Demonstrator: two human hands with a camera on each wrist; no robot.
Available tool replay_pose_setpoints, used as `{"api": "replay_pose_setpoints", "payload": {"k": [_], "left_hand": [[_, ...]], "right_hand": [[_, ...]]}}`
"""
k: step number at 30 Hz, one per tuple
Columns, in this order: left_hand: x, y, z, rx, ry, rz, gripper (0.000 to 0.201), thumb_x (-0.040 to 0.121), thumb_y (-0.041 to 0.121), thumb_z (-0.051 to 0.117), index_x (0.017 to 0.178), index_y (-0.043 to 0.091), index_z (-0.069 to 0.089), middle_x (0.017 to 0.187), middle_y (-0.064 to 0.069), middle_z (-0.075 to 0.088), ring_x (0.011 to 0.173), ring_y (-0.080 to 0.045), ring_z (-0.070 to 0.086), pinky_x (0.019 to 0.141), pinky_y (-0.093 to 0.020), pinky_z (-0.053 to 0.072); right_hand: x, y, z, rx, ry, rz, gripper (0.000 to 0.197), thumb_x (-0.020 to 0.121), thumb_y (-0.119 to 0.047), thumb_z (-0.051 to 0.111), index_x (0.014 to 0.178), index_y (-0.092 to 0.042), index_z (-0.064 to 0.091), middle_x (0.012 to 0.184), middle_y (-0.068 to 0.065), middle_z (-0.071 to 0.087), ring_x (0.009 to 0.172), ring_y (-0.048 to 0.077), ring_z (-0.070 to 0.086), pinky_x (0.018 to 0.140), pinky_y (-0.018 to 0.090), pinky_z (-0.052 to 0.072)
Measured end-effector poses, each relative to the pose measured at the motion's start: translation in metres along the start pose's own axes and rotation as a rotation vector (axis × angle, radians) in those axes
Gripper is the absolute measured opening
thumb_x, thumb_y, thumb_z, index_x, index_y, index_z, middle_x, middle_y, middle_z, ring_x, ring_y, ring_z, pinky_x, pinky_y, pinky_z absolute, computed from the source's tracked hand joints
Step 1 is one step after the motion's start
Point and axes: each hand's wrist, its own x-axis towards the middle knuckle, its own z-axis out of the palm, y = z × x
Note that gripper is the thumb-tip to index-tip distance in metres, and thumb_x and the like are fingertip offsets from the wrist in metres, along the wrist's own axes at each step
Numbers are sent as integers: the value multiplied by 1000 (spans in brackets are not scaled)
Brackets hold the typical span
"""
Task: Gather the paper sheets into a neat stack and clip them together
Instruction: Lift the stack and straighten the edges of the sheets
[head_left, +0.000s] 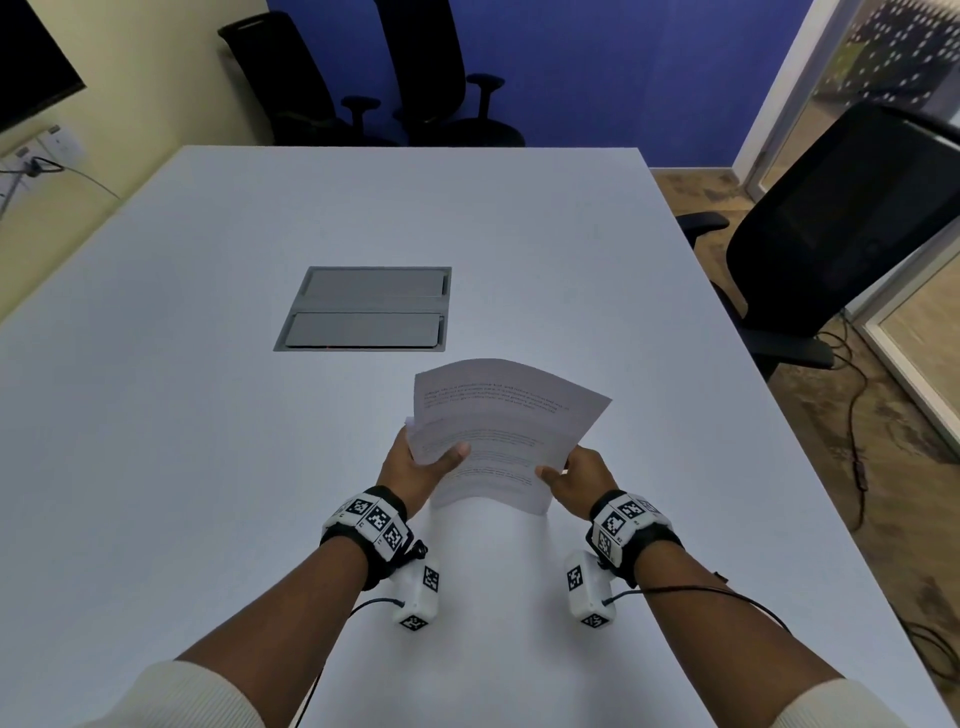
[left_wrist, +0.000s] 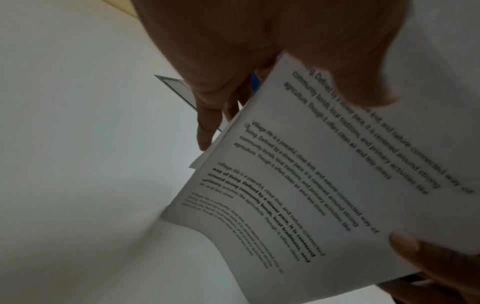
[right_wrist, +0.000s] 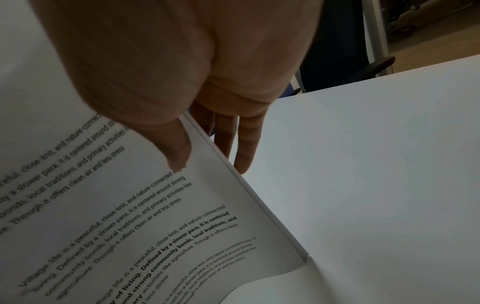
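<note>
A stack of printed paper sheets (head_left: 498, 431) stands tilted and bowed near the front middle of the white table (head_left: 208, 415), its lower edge down at the tabletop. My left hand (head_left: 415, 465) grips the stack's left edge, thumb on the front page and fingers behind. My right hand (head_left: 569, 475) grips the right edge the same way. In the left wrist view the sheets (left_wrist: 324, 174) are uneven, with one corner sticking out on the left, under the left hand (left_wrist: 221, 61). The right wrist view shows the right hand (right_wrist: 182, 72) with its thumb on the sheets (right_wrist: 130, 205). No clip is in view.
A grey recessed cable hatch (head_left: 366, 309) sits in the table just beyond the sheets. Black office chairs stand at the far end (head_left: 426, 78) and off the right side (head_left: 841, 249). Cables trail on the floor to the right.
</note>
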Motion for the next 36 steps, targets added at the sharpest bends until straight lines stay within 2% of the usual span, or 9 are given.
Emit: {"api": "replay_pose_setpoints", "payload": {"k": [4,7,9,12,16,21,25,30,36], "left_hand": [[1,21,4,-246,64,-45,86,57,68,76,124,18,54,119,-7,69,103,-21,69,88,-42,57],[2,42,5,-226,122,-8,74,70,66,63,119,11,56,110,-5,70,90,-16,70,68,-23,55],[2,56,6,-187,152,41,72,71,69,57,116,12,59,105,-3,71,88,-14,69,62,-16,50],[5,71,5,-219,217,53,73,71,71,55,108,8,59,99,-5,71,86,-19,68,67,-23,50],[10,86,4,-256,236,28,92,61,86,52,107,7,61,93,-5,70,81,-20,68,69,-32,51],[11,87,7,-243,241,-13,65,74,70,57,104,14,69,94,-1,74,80,-15,69,63,-23,47],[14,80,8,-232,254,-10,54,82,55,59,106,7,66,90,0,69,79,-14,64,63,-23,43],[19,69,8,-231,259,-21,29,83,30,67,103,9,64,89,2,66,81,-17,62,64,-24,45],[17,48,4,-101,240,-49,36,74,38,71,105,20,63,105,-3,65,98,-20,63,71,-25,45]], "right_hand": [[5,1,1,-11,16,29,35,88,-17,58,120,-4,57,123,13,63,107,26,61,80,22,44],[6,0,2,-20,23,19,33,88,-16,57,119,-5,58,120,13,65,105,27,62,79,22,44],[5,-2,1,-16,30,-7,32,88,-15,56,118,-7,59,119,12,65,103,26,62,79,22,45],[4,-3,0,-16,43,-25,32,87,-14,55,118,-8,60,117,12,66,95,23,62,78,23,46],[4,-3,0,-18,47,-36,31,87,-14,55,117,-8,61,116,12,67,92,22,61,78,24,47],[2,-2,0,-10,43,-25,31,86,-13,57,116,-8,61,113,14,67,91,23,62,76,26,49],[2,1,0,-2,46,-23,29,85,-11,57,113,-7,62,111,14,68,84,19,58,75,26,49],[3,5,2,-11,17,-8,31,85,-11,57,115,-7,61,114,14,66,95,25,62,82,31,52],[3,8,5,-58,-25,22,35,84,-13,57,119,-7,57,117,16,64,103,30,62,82,30,50]]}}
